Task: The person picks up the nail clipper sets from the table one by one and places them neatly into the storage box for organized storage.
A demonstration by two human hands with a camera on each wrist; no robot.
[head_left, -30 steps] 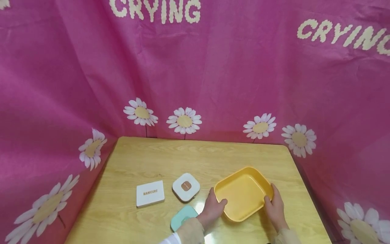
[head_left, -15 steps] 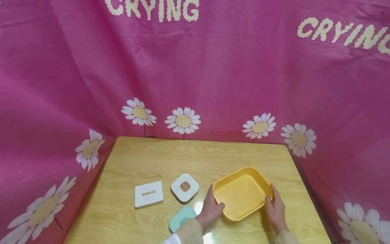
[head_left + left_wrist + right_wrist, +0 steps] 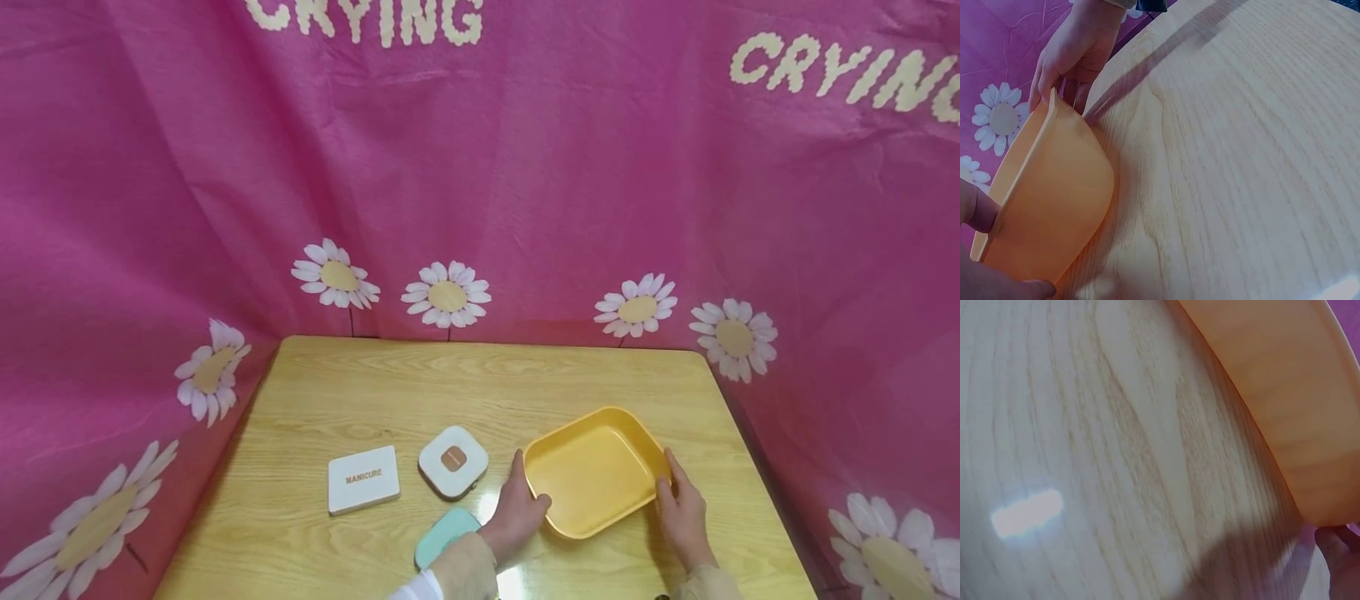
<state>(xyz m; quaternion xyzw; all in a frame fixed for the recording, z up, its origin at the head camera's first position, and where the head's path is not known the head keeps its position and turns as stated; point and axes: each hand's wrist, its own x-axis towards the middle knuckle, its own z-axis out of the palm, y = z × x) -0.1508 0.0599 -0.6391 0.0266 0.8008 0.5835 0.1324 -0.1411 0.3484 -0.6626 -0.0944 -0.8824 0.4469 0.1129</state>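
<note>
A yellow plastic storage bin (image 3: 600, 475) with rounded corners stands on the right half of the table, its open top toward me. My left hand (image 3: 516, 512) grips its left end, with the thumb over the rim and the fingers outside. At the opposite end, my right hand (image 3: 684, 517) holds the rim the same way. Part of the left thumb (image 3: 979, 209) shows over the rim in the left wrist view. From the right wrist, the bin's outer wall (image 3: 1297, 419) appears low over the tabletop; whether its base touches the wood I cannot tell.
Left of the bin lie a flat white box (image 3: 363, 479) marked MANICURE and a white rounded-square case (image 3: 453, 462) with a brown centre. A teal case (image 3: 446, 533) is partly covered by my left forearm. Pink flowered curtain (image 3: 525, 208) surrounds the wooden table (image 3: 360, 383).
The head view has shifted slightly, so the white cases and curtain sit a little differently in it. Both hands keep the same hold on the bin, which hardly moves.
</note>
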